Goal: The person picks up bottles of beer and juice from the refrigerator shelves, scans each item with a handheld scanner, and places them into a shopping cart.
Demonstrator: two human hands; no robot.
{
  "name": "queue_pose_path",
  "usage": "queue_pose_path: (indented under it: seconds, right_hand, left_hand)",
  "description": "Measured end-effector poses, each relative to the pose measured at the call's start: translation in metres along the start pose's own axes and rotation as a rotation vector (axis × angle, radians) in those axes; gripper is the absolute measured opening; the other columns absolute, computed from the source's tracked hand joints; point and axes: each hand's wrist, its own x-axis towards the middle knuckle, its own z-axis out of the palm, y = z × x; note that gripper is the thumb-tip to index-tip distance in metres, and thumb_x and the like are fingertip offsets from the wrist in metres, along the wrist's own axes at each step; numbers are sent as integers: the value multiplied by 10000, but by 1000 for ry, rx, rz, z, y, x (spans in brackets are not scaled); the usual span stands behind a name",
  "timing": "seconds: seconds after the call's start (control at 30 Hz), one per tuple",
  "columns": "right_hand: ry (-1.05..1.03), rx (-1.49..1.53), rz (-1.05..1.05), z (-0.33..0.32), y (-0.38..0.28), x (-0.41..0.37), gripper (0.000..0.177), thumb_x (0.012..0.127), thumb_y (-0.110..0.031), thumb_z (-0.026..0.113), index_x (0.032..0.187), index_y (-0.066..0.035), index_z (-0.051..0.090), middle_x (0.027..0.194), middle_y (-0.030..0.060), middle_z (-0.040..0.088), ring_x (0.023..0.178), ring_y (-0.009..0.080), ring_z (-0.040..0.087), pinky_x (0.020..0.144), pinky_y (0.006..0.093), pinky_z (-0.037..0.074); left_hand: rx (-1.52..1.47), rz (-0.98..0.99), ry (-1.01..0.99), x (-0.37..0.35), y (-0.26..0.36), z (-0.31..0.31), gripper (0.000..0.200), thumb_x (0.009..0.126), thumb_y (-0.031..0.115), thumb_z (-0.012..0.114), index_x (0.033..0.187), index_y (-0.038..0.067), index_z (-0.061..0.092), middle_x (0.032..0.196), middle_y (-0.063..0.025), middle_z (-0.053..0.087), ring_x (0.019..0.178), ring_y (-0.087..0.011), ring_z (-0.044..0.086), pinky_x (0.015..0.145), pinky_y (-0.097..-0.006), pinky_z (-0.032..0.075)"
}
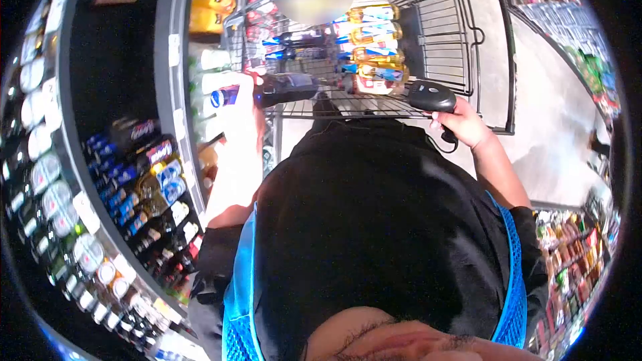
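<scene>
My left hand point(249, 97), washed out by bright light, is closed around a dark bottle with a blue label point(287, 87). The bottle lies sideways across the near left end of the wire shopping cart point(438, 60). On the other side, my right hand point(463, 124) grips a black handheld scanner point(431, 96) by the cart's near edge, a thin cord or strap hanging below it. Rows of amber bottles with blue and white labels point(376, 33) stand in the cart. Dark bottles with blue parts point(294, 43) are left of them.
To my left, tall shelves point(164, 60) hold many bottles, with orange drink bottles point(212, 0) near the far end. Packaged goods point(568, 254) fill shelving at lower right. Grey floor point(548, 120) shows right of the cart. A blurred patch hides the cart's far side.
</scene>
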Motion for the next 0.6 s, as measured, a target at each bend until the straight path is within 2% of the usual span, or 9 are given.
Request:
queue_pose_path:
  seconds: [0.03, 0.07, 0.13, 0.2, 0.27, 0.3, 0.5, 0.57, 0.6]
  right_hand:
    - [-73, 11, -35, 6, -14, 6, 190, 866, -44, 619, 1054, -28, 640, 935, -18, 650, 836, 68, 563, 771, 240, 473]
    - [-93, -26, -117, 19, -34, 9, 200, 847, -15, 613, 1045, -28, 637, 913, -42, 635, 818, 52, 544, 760, 231, 464]
    - [-235, -29, -103, 25, -44, 20, 253, 813, -3, 632, 1064, -34, 636, 937, -52, 624, 847, 44, 535, 774, 231, 461]
    - [-330, -165, -130, 40, -69, 24, 314, 783, -6, 650, 1096, -18, 623, 974, 16, 661, 897, 89, 569, 820, 271, 476]
    - [-332, -414, -560, 59, -85, 28, 364, 760, -17, 658, 1121, 0, 608, 1010, 109, 681, 951, 146, 596, 867, 313, 478]
    - [-327, -470, -539, 63, -96, 24, 379, 751, -25, 663, 1123, 11, 602, 1039, 166, 677, 979, 199, 617, 904, 344, 473]
    - [-492, -693, -390, 77, -110, 26, 459, 734, -55, 706, 1174, -5, 588, 1134, 171, 656, 1053, 260, 621, 945, 366, 466]
    - [-458, -634, -526, 77, -103, 25, 475, 735, -57, 705, 1191, -9, 580, 1156, 175, 645, 1080, 271, 611, 957, 365, 460]
    - [-422, -562, -655, 77, -100, 27, 491, 736, -59, 704, 1207, -13, 573, 1179, 179, 634, 1108, 282, 602, 969, 364, 454]
  left_hand:
    - [-1, 17, 30, -10, 4, -6, 109, 862, 45, 608, 805, 60, 517, 793, -109, 593, 865, -286, 619, 811, -432, 481]
    - [-280, -36, -26, -16, 11, -9, 108, 866, 92, 632, 856, 52, 533, 752, -109, 593, 856, -304, 617, 856, -463, 470]
    - [-422, 124, -202, -23, 17, -17, 121, 875, 145, 632, 896, 55, 555, 734, -109, 595, 866, -317, 612, 913, -509, 442]
    - [-535, 179, -237, -37, 36, -17, 113, 853, 123, 628, 847, 27, 569, 728, -126, 590, 842, -326, 624, 885, -511, 462]
    - [-556, 231, -264, -51, 54, -17, 126, 833, 132, 636, 852, 20, 582, 713, -131, 596, 823, -334, 629, 882, -515, 468]
    - [-561, 249, -301, -56, 60, -18, 125, 814, 132, 638, 862, 24, 598, 711, -134, 606, 809, -339, 635, 903, -517, 462]
    - [-535, 245, -242, -83, 83, -19, 156, 817, 162, 654, 782, 31, 577, 701, -120, 609, 808, -315, 635, 885, -494, 463]
    - [-555, 189, -183, -85, 90, -19, 199, 837, 170, 657, 734, 40, 547, 680, -118, 588, 803, -295, 620, 880, -474, 459]
    - [-486, 188, -178, -84, 85, -29, 183, 871, 231, 627, 834, 64, 561, 713, -91, 562, 815, -295, 582, 916, -505, 422]
